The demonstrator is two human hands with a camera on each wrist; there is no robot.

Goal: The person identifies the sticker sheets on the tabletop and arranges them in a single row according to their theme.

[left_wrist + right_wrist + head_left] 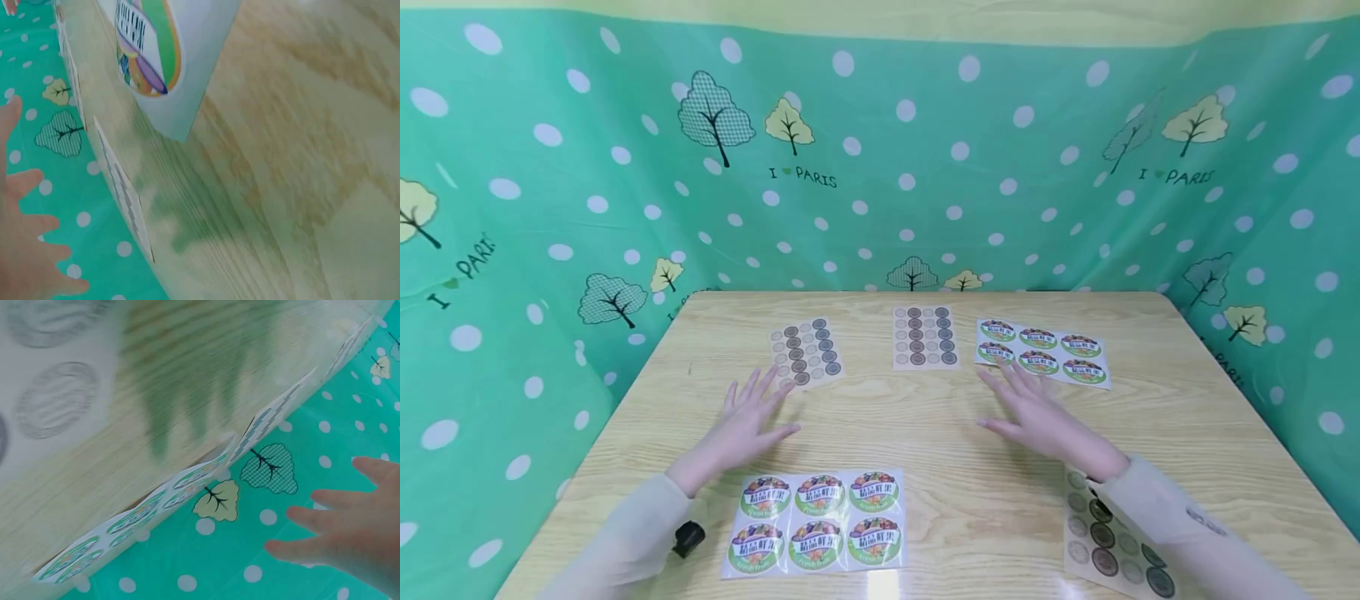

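My left hand (743, 429), fingers spread and holding nothing, hovers over the left part of the table near a sheet of small round stickers (807, 353). Below it, toward the front, lies a sheet of fruit-label stickers (816, 521), also seen in the left wrist view as a sheet corner (169, 115). My right hand (1037, 417) is likewise spread, its fingertips overlapping the lower edge of a second fruit-label sheet (1041, 352) in the head view. Under the right forearm, partly hidden, is a sheet of larger round stickers (1105, 533).
Another sheet of small round stickers (925, 337) lies at the back middle of the wooden table (940, 450). A small black object (688, 537) sits beside the left sleeve. A green dotted curtain (880, 167) borders the table at the back and both sides.
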